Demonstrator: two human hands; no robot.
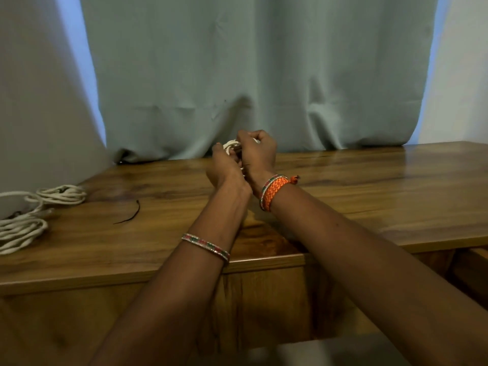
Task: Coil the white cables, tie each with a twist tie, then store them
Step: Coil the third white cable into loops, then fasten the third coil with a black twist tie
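— Behind the wooden bench (369,186) I see a grey-green curtain (264,75) hanging down to its far edge. What about the hands?

— Both are raised together above the middle of the bench, toward its far side. I see the left hand (224,170) with fingers curled round a small coil of white cable (231,146), which peeks out between the two hands. The right hand (257,154) presses close against it, fingers bent in a pinching grip at the same coil; exactly what its fingertips hold is hidden from me.

— And the rest of the cables?

— Two more white coils (39,212) lie at the far left edge of the bench, well apart from the hands. Near them, to their right, I see a thin dark twist tie (130,216) lying loose on the wood. An orange braided band (274,191) sits on the right wrist, a beaded bangle (206,245) on the left forearm.
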